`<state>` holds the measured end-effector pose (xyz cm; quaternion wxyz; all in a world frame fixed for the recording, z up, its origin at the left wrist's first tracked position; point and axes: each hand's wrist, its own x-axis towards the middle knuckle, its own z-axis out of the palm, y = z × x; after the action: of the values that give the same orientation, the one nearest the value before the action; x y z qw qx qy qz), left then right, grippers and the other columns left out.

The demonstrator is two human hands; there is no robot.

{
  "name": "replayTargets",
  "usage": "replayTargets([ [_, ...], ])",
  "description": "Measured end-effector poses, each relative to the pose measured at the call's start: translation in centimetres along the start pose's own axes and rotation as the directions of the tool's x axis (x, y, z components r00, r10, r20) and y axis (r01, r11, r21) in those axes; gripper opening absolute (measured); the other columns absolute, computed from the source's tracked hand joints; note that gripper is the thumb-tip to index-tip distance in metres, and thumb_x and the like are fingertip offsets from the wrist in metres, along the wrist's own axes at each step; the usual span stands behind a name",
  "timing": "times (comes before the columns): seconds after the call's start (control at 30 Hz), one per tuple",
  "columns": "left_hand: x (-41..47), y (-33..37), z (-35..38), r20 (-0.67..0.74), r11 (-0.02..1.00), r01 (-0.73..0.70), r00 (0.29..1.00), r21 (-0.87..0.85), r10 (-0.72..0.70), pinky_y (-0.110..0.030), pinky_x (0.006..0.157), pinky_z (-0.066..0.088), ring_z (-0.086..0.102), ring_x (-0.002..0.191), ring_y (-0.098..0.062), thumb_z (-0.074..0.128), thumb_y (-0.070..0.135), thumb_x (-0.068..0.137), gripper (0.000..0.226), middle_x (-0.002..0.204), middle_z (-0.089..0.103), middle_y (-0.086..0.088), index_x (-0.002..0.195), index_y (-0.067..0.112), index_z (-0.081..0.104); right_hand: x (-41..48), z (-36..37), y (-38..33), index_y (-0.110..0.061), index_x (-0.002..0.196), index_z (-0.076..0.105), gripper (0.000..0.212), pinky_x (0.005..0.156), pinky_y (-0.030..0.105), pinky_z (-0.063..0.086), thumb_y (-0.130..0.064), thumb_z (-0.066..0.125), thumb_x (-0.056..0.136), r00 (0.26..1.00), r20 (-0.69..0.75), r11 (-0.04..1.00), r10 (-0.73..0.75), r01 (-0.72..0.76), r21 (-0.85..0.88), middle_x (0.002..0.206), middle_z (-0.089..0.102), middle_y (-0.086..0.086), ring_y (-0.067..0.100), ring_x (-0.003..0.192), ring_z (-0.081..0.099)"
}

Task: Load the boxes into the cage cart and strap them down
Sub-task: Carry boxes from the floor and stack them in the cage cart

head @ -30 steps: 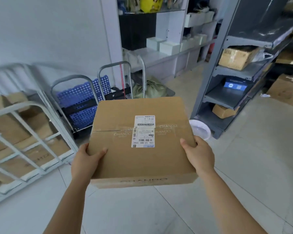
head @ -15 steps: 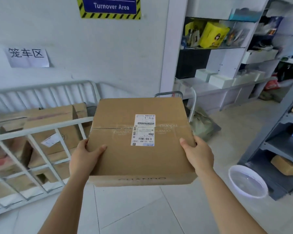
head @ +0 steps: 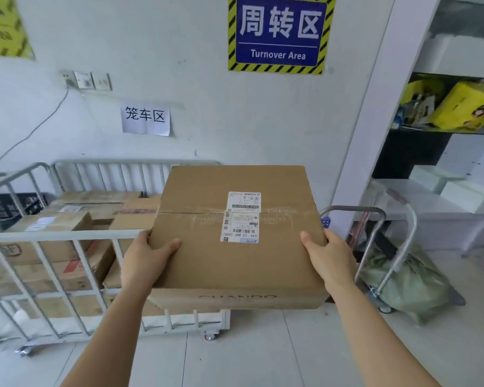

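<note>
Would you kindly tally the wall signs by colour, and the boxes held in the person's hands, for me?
Blue sign: 1
White paper sign: 1
Yellow sign, cut off by the frame edge: 1
Carried box, held by the left hand and right hand: 1
Total: 4

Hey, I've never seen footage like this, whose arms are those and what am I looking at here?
No machine here: a person wears a camera on the head, looking forward and down, so the two bare arms are their own. The left hand and right hand grip a taped cardboard box by its sides. Ahead on the left stands a metal cage cart on wheels, holding other boxes. On the right is a hand trolley with a green sack. The wall sign reads Turnover Area.
</note>
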<state>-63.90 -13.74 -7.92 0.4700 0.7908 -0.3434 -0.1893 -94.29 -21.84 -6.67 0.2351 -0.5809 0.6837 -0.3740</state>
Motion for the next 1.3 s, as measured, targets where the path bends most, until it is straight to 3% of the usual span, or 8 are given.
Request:
replayTargets([
  [0.17, 5.0, 0.2, -0.5, -0.050, 1.000, 0.009, 0.999, -0.009, -0.009, -0.047, 0.085, 0.052, 0.060, 0.103, -0.027, 0.072, 0.049, 0.078, 0.066, 0.120, 0.062, -0.001, 0.133, 0.020, 0.048, 4.2, 4.0, -3.4, -0.023, 0.114, 0.062, 0.038, 0.073, 0.034, 0.046, -0.052, 0.054, 0.092, 0.997, 0.040, 0.998, -0.068, 0.068, -0.001, 0.105, 0.063, -0.001, 0.023, 0.090, 0.056],
  [0.53, 23.4, -0.5, -2.0, -0.083, 1.000, 0.003, 0.997, -0.023, -0.005, -0.046, 0.087, 0.052, 0.059, 0.107, -0.028, 0.071, 0.046, 0.081, 0.069, 0.124, 0.060, -0.004, 0.138, 0.019, 0.045, 14.3, 18.6, -12.6, -0.024, 0.107, 0.062, 0.035, 0.077, 0.041, 0.053, -0.053, 0.054, 0.091, 0.995, 0.048, 0.994, -0.090, 0.087, 0.067, 0.104, 0.065, -0.003, 0.022, 0.090, 0.061],
  [0.67, 30.0, -0.6, -2.9, -0.076, 1.000, 0.002, 0.997, -0.021, -0.004, -0.043, 0.083, 0.052, 0.057, 0.098, -0.023, 0.069, 0.042, 0.084, 0.061, 0.115, 0.059, 0.002, 0.136, 0.020, 0.047, 17.2, 23.6, -15.9, -0.026, 0.104, 0.062, 0.033, 0.078, 0.041, 0.053, -0.055, 0.054, 0.089, 0.997, 0.049, 0.994, -0.066, 0.062, 0.087, 0.105, 0.064, -0.003, 0.022, 0.089, 0.061],
  [0.77, 34.3, -0.9, -3.1, -0.077, 1.000, 0.008, 0.997, -0.007, -0.008, -0.046, 0.086, 0.052, 0.058, 0.104, -0.026, 0.069, 0.042, 0.084, 0.061, 0.122, 0.060, -0.002, 0.136, 0.019, 0.047, 19.2, 26.9, -17.9, -0.025, 0.106, 0.061, 0.033, 0.079, 0.040, 0.052, -0.053, 0.054, 0.090, 0.997, 0.049, 0.995, -0.061, 0.057, 0.079, 0.105, 0.064, -0.003, 0.022, 0.091, 0.061],
  [1.03, 44.8, -2.0, -1.5, -0.101, 0.999, 0.035, 0.994, -0.005, -0.035, -0.037, 0.085, 0.046, 0.057, 0.112, -0.026, 0.069, 0.036, 0.085, 0.060, 0.127, 0.060, -0.003, 0.137, 0.017, 0.047, 25.9, 35.5, -21.5, -0.025, 0.105, 0.058, 0.030, 0.071, 0.033, 0.044, -0.052, 0.053, 0.092, 0.995, 0.089, 0.997, -0.053, 0.048, 0.061, 0.106, 0.063, -0.002, 0.022, 0.089, 0.058],
  [1.17, 50.7, -2.5, 0.3, -0.112, 0.998, 0.053, 0.992, 0.016, -0.051, -0.035, 0.082, 0.045, 0.057, 0.112, -0.026, 0.070, 0.037, 0.084, 0.061, 0.127, 0.060, -0.003, 0.138, 0.018, 0.047, 30.3, 39.9, -22.9, -0.023, 0.111, 0.060, 0.037, 0.076, 0.036, 0.050, -0.054, 0.053, 0.092, 0.994, 0.100, 0.998, -0.044, 0.040, 0.049, 0.107, 0.063, -0.001, 0.023, 0.092, 0.060],
  [1.3, 56.2, -3.0, 2.1, -0.106, 0.997, 0.080, 0.991, 0.014, -0.078, -0.041, 0.090, 0.048, 0.057, 0.114, -0.027, 0.070, 0.038, 0.083, 0.063, 0.129, 0.059, -0.004, 0.138, 0.018, 0.046, 34.4, 43.6, -24.4, -0.022, 0.111, 0.061, 0.036, 0.080, 0.039, 0.052, -0.051, 0.053, 0.092, 0.992, 0.118, 0.998, -0.042, 0.038, 0.040, 0.107, 0.063, -0.002, 0.024, 0.092, 0.061],
])
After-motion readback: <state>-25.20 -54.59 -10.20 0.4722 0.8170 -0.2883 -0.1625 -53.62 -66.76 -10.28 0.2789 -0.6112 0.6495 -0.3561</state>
